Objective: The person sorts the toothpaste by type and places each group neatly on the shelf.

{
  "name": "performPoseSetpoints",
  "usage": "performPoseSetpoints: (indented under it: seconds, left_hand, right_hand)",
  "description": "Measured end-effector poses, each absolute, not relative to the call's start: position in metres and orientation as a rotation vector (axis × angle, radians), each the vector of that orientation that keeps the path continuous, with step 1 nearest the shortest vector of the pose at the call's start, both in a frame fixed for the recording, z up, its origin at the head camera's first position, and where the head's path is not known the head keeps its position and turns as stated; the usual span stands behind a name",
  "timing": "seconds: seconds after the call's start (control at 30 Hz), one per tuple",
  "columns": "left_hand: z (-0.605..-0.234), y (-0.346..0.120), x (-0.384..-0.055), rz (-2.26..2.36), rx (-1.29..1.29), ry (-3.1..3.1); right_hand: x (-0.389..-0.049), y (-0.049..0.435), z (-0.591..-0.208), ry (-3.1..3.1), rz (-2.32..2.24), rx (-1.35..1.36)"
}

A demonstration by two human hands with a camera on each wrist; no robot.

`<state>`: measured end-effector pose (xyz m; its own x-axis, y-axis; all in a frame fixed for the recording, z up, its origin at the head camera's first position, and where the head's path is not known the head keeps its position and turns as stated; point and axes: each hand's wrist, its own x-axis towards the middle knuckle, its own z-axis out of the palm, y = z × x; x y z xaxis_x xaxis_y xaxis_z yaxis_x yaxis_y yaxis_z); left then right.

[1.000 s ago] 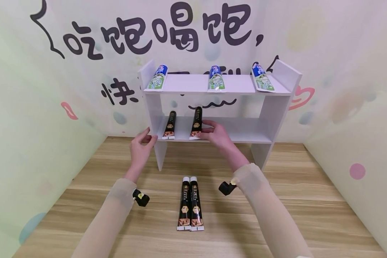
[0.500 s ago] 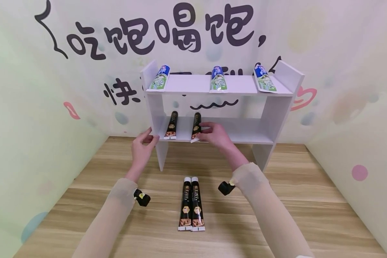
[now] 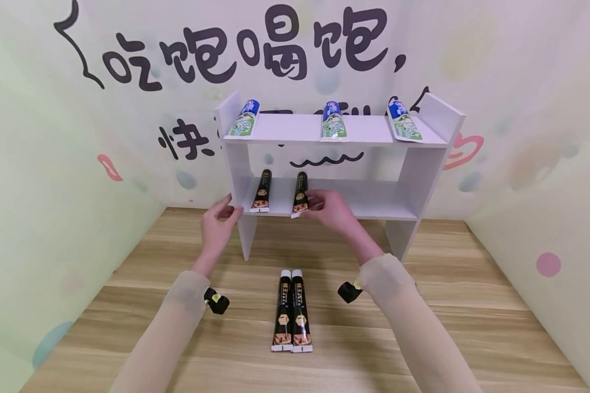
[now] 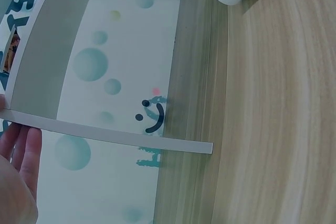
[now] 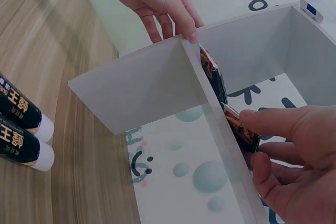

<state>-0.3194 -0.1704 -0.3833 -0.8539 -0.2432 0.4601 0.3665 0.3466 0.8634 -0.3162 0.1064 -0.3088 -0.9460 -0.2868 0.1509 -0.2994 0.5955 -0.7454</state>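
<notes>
Now pinches the held black tube (image 3: 300, 188) in the right hand (image 3: 334, 210), near the centre of the head frame, with digits curled at the white crimped end and along the right side. Rests on the lower shelf (image 3: 369, 197), with the crimped end reaching just past the front edge.

Compared with one second earlier, shows the far end lowered, now nearly level with that of the neighbouring black tube (image 3: 262, 191), near but apart, to the left. Differs little from the half-second frame, apart from a slight shift of the right-hand fingers. Treat as set down but not released; treat final alignment as unconfirmed.

Holds the left upright panel (image 3: 236, 169) between thumb and fingers of the left hand (image 3: 216, 226), left of centre, unchanged across the frames; interpret as bracing.

Find the third black tube (image 3: 282, 311) and fourth black tube (image 3: 301, 311) at lower centre, side by side and touching on the tabletop (image 3: 152, 338), outside either grip. Note also three blue-and-green tubes (image 3: 332, 120), spaced apart along the upper shelf (image 3: 290, 128), across the upper part of the frame.
</notes>
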Motion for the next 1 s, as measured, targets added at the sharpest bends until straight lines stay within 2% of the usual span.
performPoseSetpoints:
  seconds: [1.0]
  left_hand:
    - [-0.3861, -0.1721, -0.3221, -1.516, -0.140, -2.071]
  right_hand:
    - [-0.3112, 0.1033, -0.3193, -2.731, 1.245, 0.440]
